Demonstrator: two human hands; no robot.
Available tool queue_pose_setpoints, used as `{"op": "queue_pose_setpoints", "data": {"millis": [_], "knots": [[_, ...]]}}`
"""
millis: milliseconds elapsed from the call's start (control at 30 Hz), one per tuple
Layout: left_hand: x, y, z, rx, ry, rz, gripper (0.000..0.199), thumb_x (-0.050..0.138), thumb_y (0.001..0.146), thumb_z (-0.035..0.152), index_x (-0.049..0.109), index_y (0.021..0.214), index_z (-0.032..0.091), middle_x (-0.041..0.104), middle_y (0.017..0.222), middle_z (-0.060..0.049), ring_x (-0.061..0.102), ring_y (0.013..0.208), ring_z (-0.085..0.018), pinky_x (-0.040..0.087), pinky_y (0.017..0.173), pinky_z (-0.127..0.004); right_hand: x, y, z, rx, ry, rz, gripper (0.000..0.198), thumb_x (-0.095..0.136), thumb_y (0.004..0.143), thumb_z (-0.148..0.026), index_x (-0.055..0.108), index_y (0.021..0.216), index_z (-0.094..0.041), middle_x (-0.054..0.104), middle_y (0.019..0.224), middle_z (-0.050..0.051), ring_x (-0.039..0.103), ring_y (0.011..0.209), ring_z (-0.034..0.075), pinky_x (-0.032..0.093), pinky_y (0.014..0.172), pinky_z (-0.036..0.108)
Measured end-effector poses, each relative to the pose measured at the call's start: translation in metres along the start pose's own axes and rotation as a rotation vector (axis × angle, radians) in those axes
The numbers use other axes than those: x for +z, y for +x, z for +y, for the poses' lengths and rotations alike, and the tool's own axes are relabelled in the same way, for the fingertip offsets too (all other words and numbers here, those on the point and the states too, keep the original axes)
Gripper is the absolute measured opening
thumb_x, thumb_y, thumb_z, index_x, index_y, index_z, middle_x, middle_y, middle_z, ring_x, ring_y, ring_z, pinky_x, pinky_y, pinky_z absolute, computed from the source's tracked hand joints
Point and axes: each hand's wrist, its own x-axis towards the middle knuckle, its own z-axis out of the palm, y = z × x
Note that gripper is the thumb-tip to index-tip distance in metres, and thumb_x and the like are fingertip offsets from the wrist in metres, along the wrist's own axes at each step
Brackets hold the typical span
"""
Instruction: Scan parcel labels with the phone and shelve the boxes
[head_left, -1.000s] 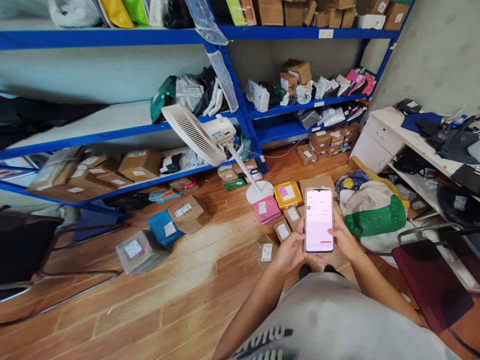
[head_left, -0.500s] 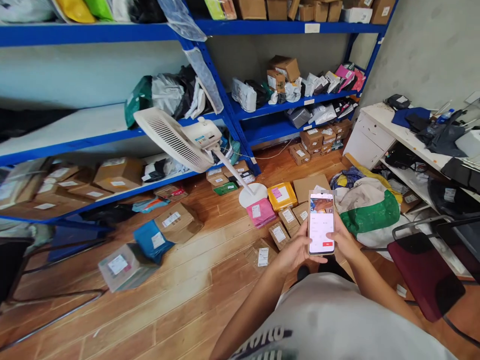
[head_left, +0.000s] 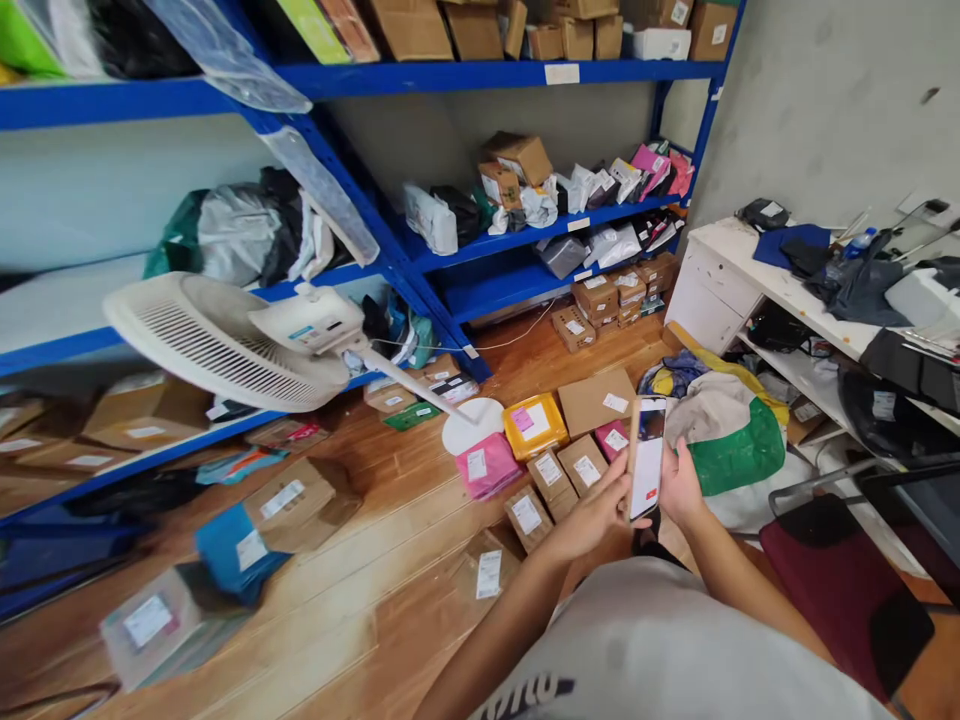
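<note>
A smartphone (head_left: 648, 458) with a lit, mostly white screen is held upright in front of my body, turned slightly so its left edge shows. My left hand (head_left: 600, 508) grips it around the left side and lower edge. My right hand (head_left: 682, 485) is at its right edge, thumb off the screen, other fingers partly hidden behind the phone. On the floor just beyond are labelled cardboard boxes (head_left: 551, 478), a yellow parcel (head_left: 535, 424) and a pink parcel (head_left: 487, 465).
A white fan (head_left: 225, 340) leans over the floor at left. Blue shelves (head_left: 510, 235) with parcels line the back. A clear-wrapped box (head_left: 150, 622) and a blue parcel (head_left: 236, 550) lie left. On the right are a sack (head_left: 739, 440), a white desk (head_left: 709, 285) and a dark red chair (head_left: 832, 590).
The view has swung right, so the shelves, fan and parcels sit further left. The phone has turned sideways, and my right thumb has come off its screen.
</note>
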Motion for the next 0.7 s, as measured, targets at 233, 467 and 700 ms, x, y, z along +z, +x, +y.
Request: {"op": "queue_pose_setpoints", "data": {"millis": [233,467,700], "knots": [[0.041,0.105,0.042,0.257,0.884,-0.015,0.056,0.035,0.105,0.045,0.031,0.160,0.035,0.031,0.164,-0.006,0.031,0.151,-0.025,0.022,0.128,-0.048,-0.044,0.077,-0.082,-0.030,0.079,-0.063,0.068,0.053,0.067,-0.093,0.072,0.079,-0.029,0.078,0.078,0.005,0.074,0.082,0.031,0.057,0.088,0.049],[0.063,0.178,0.050,0.316,0.734,0.037,0.055,0.039,0.105,0.036,0.038,0.158,0.025,0.037,0.161,-0.011,0.030,0.152,-0.026,0.022,0.129,-0.042,-0.086,0.120,-0.129,-0.046,0.044,-0.069,0.071,0.051,0.069,-0.094,0.075,0.082,-0.028,0.075,0.072,0.006,0.072,0.099,0.036,0.054,0.097,0.053],[0.072,0.208,0.036,0.242,0.454,0.093,0.056,0.046,0.100,0.036,0.045,0.154,0.022,0.048,0.156,-0.007,0.046,0.144,-0.025,0.032,0.124,-0.041,-0.136,0.112,-0.129,0.097,0.024,0.210,0.077,0.058,0.054,-0.098,0.077,0.079,-0.028,0.078,0.074,0.006,0.070,0.111,0.040,0.048,0.106,0.056]]}}
